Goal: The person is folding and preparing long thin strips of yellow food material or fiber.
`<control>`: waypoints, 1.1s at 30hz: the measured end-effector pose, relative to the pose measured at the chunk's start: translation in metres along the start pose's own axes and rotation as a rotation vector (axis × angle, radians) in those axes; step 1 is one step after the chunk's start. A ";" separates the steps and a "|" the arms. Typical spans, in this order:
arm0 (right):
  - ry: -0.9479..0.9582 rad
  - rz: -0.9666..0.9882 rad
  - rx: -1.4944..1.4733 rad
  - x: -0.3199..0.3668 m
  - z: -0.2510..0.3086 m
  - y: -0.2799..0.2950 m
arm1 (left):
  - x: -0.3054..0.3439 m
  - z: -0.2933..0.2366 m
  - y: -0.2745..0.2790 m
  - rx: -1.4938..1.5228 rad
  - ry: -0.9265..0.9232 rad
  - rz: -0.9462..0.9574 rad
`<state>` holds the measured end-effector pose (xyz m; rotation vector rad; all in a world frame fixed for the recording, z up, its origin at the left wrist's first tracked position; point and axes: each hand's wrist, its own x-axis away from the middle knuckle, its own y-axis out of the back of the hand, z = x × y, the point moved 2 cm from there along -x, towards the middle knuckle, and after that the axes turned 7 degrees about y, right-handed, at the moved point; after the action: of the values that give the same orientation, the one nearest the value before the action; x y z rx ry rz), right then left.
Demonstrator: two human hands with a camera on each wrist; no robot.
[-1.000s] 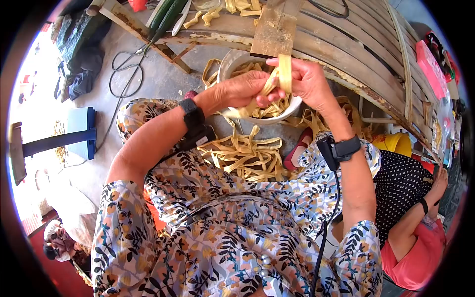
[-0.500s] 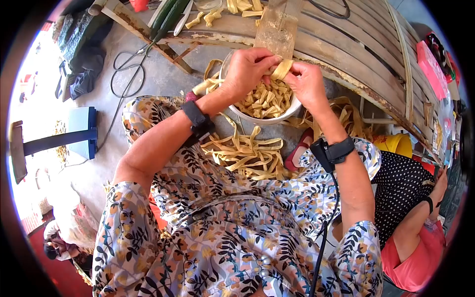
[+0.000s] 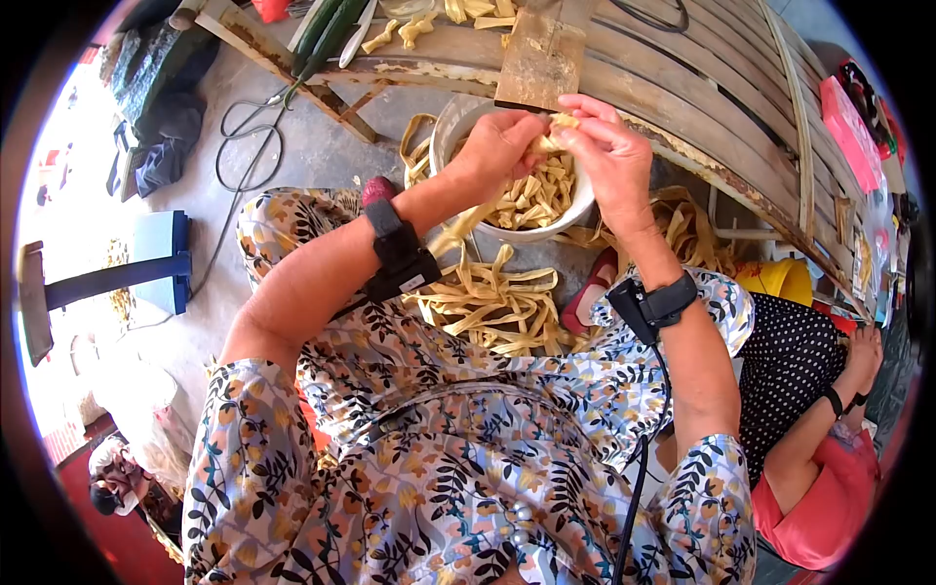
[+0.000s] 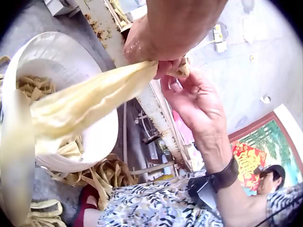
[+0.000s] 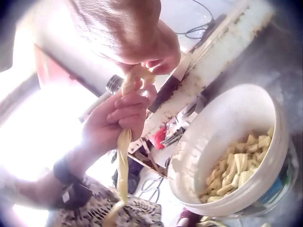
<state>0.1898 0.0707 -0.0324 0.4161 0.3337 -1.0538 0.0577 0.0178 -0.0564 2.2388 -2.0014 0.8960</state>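
Note:
Above a white bucket (image 3: 441,146) of folded yellow pieces (image 3: 542,195), both hands meet at one flat yellow strip. The left hand (image 3: 495,146) grips the strip, its fingers curled; a long tail (image 4: 94,99) hangs from that hand in the left wrist view. The right hand (image 3: 612,161) pinches the small knotted or folded end (image 3: 564,123) between thumb and fingers. In the right wrist view a loop of the strip (image 5: 137,78) passes between the hands, and the tail (image 5: 123,165) hangs below the left hand.
A slatted bench (image 3: 682,107) with a wooden board (image 3: 542,60) lies beyond the bucket. Long yellow strips (image 3: 492,297) are heaped on the floor near a red shoe (image 3: 588,297). Green cucumbers (image 3: 327,34) lie on the bench; another person in pink (image 3: 819,497) sits at the right.
The broad loop of strip between the hands has become a small bunched end. The right hand's fingers have lifted and spread, and the tail now hangs down from the left hand towards the lap.

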 end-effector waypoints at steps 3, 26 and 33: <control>-0.398 -0.262 -0.430 -0.009 -0.003 0.015 | 0.011 -0.011 -0.002 0.212 0.151 0.170; -0.665 0.152 -0.555 -0.006 -0.008 0.022 | 0.007 -0.019 0.023 -0.377 0.055 0.248; -0.605 0.176 -0.583 -0.011 -0.009 0.023 | 0.005 -0.026 0.024 -0.202 0.178 0.411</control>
<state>0.2046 0.0928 -0.0312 -0.3904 0.0476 -0.8156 0.0252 0.0180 -0.0416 1.6140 -2.3811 0.8324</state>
